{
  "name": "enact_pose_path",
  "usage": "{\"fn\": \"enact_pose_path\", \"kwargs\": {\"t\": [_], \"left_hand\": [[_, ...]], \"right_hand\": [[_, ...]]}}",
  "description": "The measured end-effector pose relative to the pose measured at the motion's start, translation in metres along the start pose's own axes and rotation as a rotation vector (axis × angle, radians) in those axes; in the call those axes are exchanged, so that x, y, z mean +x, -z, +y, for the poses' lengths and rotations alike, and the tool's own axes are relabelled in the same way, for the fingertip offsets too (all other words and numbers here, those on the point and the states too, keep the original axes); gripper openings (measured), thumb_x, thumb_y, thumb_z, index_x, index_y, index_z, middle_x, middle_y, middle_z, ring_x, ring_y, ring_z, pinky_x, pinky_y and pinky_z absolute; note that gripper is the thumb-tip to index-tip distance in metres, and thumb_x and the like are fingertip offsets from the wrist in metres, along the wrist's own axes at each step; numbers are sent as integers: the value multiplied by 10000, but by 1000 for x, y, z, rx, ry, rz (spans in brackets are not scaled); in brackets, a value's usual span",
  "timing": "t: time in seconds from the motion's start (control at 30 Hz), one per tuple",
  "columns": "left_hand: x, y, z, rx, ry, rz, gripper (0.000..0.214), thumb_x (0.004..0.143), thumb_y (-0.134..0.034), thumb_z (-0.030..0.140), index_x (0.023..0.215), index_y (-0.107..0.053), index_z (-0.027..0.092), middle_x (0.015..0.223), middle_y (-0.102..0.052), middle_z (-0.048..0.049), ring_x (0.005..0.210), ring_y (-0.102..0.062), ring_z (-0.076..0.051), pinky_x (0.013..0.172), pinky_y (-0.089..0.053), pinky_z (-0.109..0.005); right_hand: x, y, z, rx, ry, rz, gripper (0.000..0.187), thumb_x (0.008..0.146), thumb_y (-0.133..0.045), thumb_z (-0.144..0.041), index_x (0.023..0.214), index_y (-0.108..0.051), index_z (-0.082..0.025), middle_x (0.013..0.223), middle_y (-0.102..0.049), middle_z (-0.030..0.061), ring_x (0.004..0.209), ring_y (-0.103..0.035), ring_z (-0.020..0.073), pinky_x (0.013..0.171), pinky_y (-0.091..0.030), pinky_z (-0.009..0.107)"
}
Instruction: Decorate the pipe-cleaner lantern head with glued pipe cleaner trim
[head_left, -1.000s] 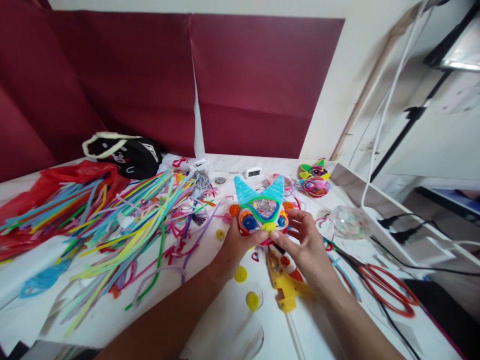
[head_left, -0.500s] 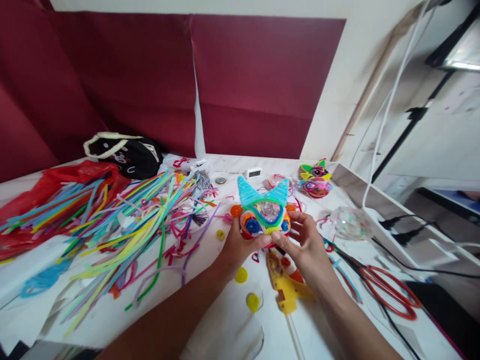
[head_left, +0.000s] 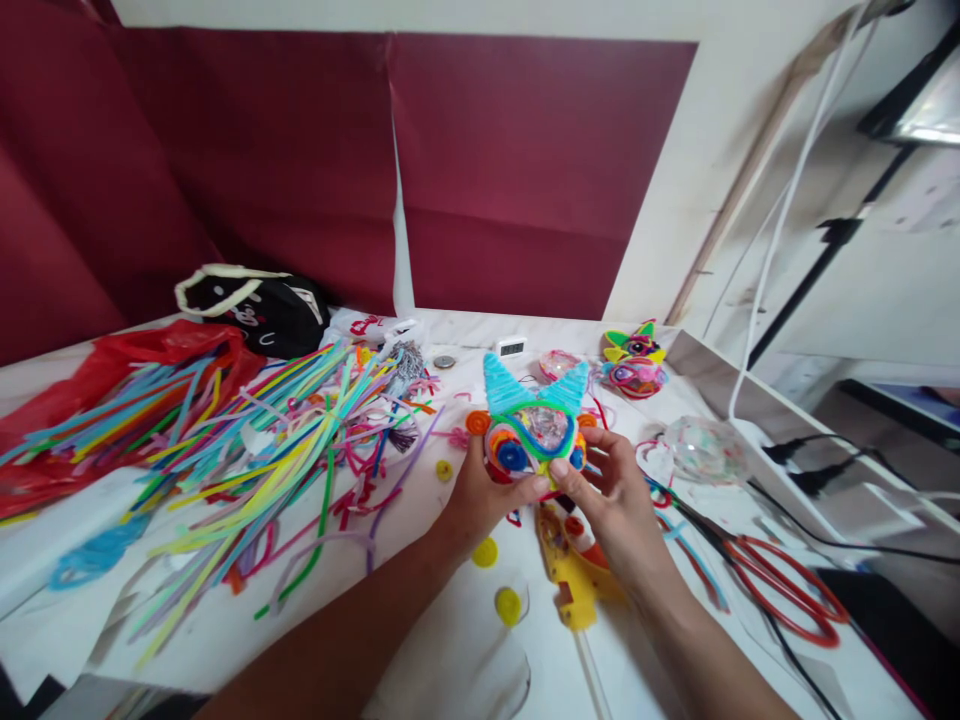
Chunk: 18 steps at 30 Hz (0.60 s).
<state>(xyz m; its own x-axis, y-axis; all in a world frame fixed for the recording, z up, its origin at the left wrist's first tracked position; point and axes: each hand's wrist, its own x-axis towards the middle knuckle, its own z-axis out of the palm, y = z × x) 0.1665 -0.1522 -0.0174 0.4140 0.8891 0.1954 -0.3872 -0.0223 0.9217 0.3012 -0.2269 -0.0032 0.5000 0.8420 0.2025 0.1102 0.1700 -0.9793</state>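
Observation:
Both my hands hold a pipe-cleaner animal face (head_left: 538, 428) upright over the table. It has two turquoise pointed ears, blue coiled eyes, orange coils at the sides and a clear, glittery middle. My left hand (head_left: 484, 490) grips its lower left side, with the thumb across the bottom front. From the lower right, my right hand (head_left: 611, 490) pinches it, its thumb near the small yellow part at the bottom. Beneath and between my wrists lies a yellow glue gun (head_left: 574, 580), partly hidden by the right hand. Yellow coiled discs (head_left: 508, 605) lie left of the gun.
A big heap of colourful pipe cleaners (head_left: 300, 470) spreads across the left, beside a red plastic bag (head_left: 135, 360) and a black bag (head_left: 262, 310). Red-handled scissors (head_left: 784, 585), a clear plastic piece (head_left: 705, 450) and black cables lie right. A finished-looking colourful figure (head_left: 634, 362) stands behind.
The view has shifted slightly, so most things sit a little further right. My hands keep the same hold on the animal face, which is tilted slightly differently.

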Motion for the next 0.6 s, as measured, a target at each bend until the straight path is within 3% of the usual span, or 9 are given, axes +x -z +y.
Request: {"fn": "enact_pose_path", "kwargs": {"t": [0.6], "left_hand": [[1,3,-1,-20,43,11,743,572,-933,245,1212,-559,203,1235,-712,-114,1152,-665,-320,986,-525,-430]], "right_hand": [[1,-1,4,4,12,-16,587,711,-807,-598,1118,-537,-272,1171,-676,77,1088,-654,285,908,-552,476]]}}
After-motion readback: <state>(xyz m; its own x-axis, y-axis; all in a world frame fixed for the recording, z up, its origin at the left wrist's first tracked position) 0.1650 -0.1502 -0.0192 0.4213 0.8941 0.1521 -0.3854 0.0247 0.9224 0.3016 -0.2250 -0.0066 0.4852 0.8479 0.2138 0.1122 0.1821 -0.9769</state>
